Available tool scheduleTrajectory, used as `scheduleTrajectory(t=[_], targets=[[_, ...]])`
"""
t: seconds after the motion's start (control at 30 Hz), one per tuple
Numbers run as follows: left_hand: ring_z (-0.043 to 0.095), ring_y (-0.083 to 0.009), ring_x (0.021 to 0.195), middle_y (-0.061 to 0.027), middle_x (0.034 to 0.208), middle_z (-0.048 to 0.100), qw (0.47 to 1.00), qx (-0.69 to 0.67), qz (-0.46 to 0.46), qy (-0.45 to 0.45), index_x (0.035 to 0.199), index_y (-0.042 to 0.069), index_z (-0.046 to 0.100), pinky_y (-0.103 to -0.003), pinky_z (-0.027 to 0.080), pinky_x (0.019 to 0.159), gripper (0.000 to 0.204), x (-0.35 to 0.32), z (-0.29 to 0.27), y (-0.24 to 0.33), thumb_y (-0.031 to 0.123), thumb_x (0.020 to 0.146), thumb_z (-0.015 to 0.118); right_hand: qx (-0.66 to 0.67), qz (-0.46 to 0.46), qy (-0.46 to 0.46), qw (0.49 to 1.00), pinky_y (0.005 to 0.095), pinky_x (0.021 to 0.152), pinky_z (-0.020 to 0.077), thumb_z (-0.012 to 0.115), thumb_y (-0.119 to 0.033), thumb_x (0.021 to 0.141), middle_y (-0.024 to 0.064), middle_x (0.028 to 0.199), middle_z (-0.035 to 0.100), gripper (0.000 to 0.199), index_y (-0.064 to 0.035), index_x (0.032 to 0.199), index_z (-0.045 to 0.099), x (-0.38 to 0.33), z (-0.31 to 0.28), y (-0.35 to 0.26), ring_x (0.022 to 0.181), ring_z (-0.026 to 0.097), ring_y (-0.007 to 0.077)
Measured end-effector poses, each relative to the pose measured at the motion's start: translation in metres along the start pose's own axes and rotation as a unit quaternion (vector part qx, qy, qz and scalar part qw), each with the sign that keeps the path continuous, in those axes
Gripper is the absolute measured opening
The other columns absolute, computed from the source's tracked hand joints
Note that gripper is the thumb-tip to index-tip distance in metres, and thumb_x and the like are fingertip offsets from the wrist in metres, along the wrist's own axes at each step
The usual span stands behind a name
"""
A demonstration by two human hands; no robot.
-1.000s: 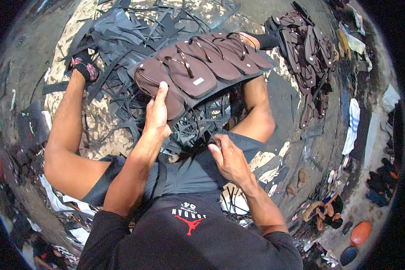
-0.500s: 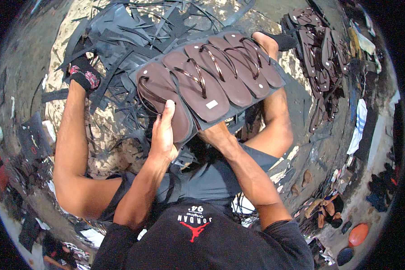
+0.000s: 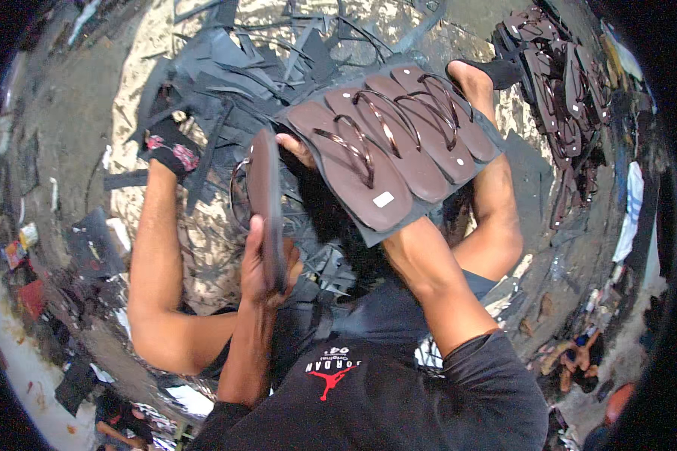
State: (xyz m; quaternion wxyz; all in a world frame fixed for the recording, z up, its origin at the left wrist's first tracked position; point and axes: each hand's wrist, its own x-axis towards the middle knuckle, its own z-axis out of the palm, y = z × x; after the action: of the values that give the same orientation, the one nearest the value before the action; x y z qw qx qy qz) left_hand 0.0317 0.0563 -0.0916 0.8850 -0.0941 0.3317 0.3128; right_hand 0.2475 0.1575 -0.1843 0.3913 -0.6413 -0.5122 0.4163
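My left hand [image 3: 267,263] is closed round a single brown flip-flop [image 3: 262,195], which stands on edge with its strap facing left. My right forearm passes beneath a grey rubber sheet [image 3: 376,234], and the fingers of my right hand [image 3: 297,149] grip the sheet's left edge. The rest of that hand is hidden below. Several brown flip-flops [image 3: 346,169] with shiny dark straps lie side by side on the sheet, the closest bearing a white sticker. A dark gap separates the single flip-flop from the sheet.
Dark rubber offcuts [image 3: 237,64] are heaped between my outstretched legs. Beyond my right foot lies a pile of brown flip-flops [image 3: 560,90]. A white cloth [image 3: 628,210] is at the far right. Scraps and sandal-like pieces [image 3: 575,357] litter the ground at lower right.
The leftmost flip-flop has come away from the others and turned on edge in my left hand. The sheet has shifted slightly right, and right-hand fingers now show at its left edge.
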Motion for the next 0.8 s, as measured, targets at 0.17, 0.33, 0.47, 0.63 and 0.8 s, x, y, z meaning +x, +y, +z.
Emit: scheduleTrajectory(t=[0.17, 0.33, 0.47, 0.63, 0.8], targets=[[0.06, -0.0164, 0.061, -0.0015, 0.076, 0.063, 0.903, 0.342, 0.163, 0.203, 0.113, 0.007, 0.059, -0.03, 0.051, 0.057, 0.057, -0.102, -0.01, 0.012, 0.062, 0.095, 0.06, 0.377, 0.181, -0.113, 0.901, 0.0248, 0.045, 0.0485, 0.05, -0.042, 0.106, 0.0035, 0.076, 0.058, 0.042, -0.0011, 0.103, 0.058, -0.072, 0.03, -0.075, 0.056, 0.059, 0.0113], [0.062, -0.0214, 0.097, -0.005, 0.111, 0.066, 0.74, 0.626, 0.223, 0.1, 0.14, 0.0, 0.049, -0.037, 0.052, 0.09, 0.083, -0.149, 0.018, 0.021, 0.066, 0.092, 0.06, 0.354, 0.093, -0.123, 0.922, 0.0239, 0.057, 0.0486, 0.069, -0.035, 0.097, 0.0029, 0.085, 0.062, 0.036, -0.0038, 0.112, 0.058, -0.124, 0.007, -0.178, 0.066, 0.058, 0.0068], [0.066, -0.0187, 0.091, -0.0065, 0.106, 0.068, 0.832, 0.385, 0.397, 0.038, 0.128, 0.001, 0.056, -0.034, 0.054, 0.083, 0.059, -0.148, 0.072, 0.031, 0.052, 0.099, 0.059, 0.234, -0.055, -0.161, 0.957, 0.034, 0.078, 0.0521, 0.076, -0.029, 0.093, 0.0099, 0.091, 0.066, 0.042, -0.0015, 0.118, 0.058, -0.164, -0.007, -0.207, 0.085, 0.063, 0.0135], [0.068, -0.0157, 0.081, -0.0061, 0.097, 0.069, 0.81, 0.456, 0.363, 0.065, 0.117, 0.001, 0.061, -0.03, 0.056, 0.075, 0.047, -0.179, 0.079, 0.036, 0.045, 0.101, 0.061, 0.13, -0.095, -0.145, 0.976, 0.0416, 0.09, 0.053, 0.078, -0.032, 0.09, 0.0221, 0.103, 0.068, 0.058, -0.0016, 0.13, 0.048, -0.211, -0.016, -0.216, 0.101, 0.07, 0.0355], [0.067, -0.0156, 0.09, -0.0065, 0.105, 0.068, 0.858, 0.378, 0.339, 0.076, 0.12, 0.002, 0.06, -0.031, 0.055, 0.082, 0.047, -0.183, 0.066, 0.032, 0.044, 0.099, 0.065, -0.062, -0.195, -0.09, 0.975, 0.0426, 0.073, 0.0571, 0.076, -0.014, 0.084, 0.0162, 0.103, 0.066, 0.041, -0.0056, 0.119, 0.058, -0.254, 0.01, -0.136, 0.09, 0.069, 0.037]])
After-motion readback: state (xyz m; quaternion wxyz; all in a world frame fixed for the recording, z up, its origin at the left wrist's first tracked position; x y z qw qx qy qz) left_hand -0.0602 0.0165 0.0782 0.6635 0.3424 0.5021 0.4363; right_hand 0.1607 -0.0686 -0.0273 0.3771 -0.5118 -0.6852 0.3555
